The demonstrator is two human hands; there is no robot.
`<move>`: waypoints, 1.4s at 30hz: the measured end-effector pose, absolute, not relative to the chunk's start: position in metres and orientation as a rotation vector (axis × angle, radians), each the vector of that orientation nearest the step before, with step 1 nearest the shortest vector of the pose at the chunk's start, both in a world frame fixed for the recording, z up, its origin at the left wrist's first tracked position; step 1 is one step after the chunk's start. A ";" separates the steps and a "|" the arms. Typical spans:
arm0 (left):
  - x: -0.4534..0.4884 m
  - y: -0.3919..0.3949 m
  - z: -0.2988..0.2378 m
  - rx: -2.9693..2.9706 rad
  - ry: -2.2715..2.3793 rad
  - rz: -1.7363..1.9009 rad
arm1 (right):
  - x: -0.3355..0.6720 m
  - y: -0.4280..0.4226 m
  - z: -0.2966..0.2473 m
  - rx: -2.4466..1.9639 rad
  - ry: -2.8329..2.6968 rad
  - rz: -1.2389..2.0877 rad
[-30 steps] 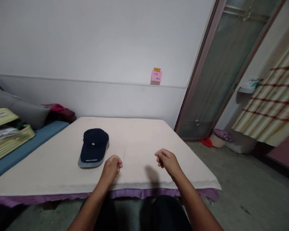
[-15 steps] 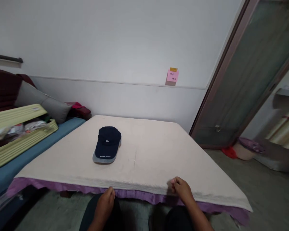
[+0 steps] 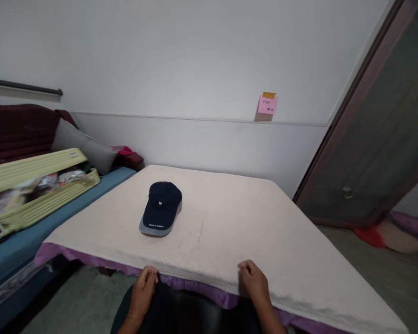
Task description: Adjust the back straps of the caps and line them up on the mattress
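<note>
A dark navy baseball cap (image 3: 163, 203) with a grey-edged brim lies on the table, left of its middle. The brim faces me and carries small white lettering. My left hand (image 3: 144, 288) is loosely closed at the near table edge, in front of the cap and apart from it, with nothing visible in it. Farther right, my right hand (image 3: 255, 282) rests at the same edge with curled fingers, also showing nothing held. Under both hands is the pale cloth-covered table (image 3: 237, 222) with a purple frill along its border.
A pink note (image 3: 268, 105) is taped to the white wall. To the left, an opened yellow-green case (image 3: 55, 199) with bagged items lies on a blue bed (image 3: 59, 215), near a grey cushion (image 3: 90, 147). A framed glass door (image 3: 365, 139) stands right, with a red cloth (image 3: 369, 235) on the floor.
My view has turned a little to the left, so the wall note, door and bed sit farther right. The cap stays put on the table. Both hands remain closed near the edge.
</note>
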State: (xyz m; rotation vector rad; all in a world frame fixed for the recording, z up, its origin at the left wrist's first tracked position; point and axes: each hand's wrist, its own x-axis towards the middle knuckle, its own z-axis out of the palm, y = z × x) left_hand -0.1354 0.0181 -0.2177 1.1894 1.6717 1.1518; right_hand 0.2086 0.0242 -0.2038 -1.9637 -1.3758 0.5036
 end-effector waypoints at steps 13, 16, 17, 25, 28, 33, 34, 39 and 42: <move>-0.165 0.082 -0.178 0.648 1.431 1.541 | 0.202 0.030 -0.200 -2.085 -1.426 0.501; -0.161 0.106 -0.160 0.555 1.365 1.576 | 0.203 0.030 -0.200 -2.072 -1.425 0.518; -0.159 0.112 -0.155 0.524 1.343 1.569 | 0.203 0.030 -0.200 -2.073 -1.421 0.520; -0.150 0.132 -0.137 0.284 1.251 1.481 | 0.204 0.032 -0.198 -2.097 -1.394 0.508; -0.151 0.137 -0.134 0.215 1.233 1.459 | 0.205 0.032 -0.198 -2.083 -1.399 0.528; -0.150 0.152 -0.131 0.154 1.168 1.474 | 0.207 0.032 -0.199 -2.079 -1.396 0.545; -0.149 0.156 -0.131 0.149 1.148 1.483 | 0.207 0.032 -0.199 -2.081 -1.394 0.547; -0.142 0.172 -0.127 0.140 1.054 1.511 | 0.206 0.034 -0.200 -2.090 -1.366 0.558; -0.137 0.174 -0.121 0.155 0.995 1.525 | 0.205 0.035 -0.199 -2.092 -1.327 0.563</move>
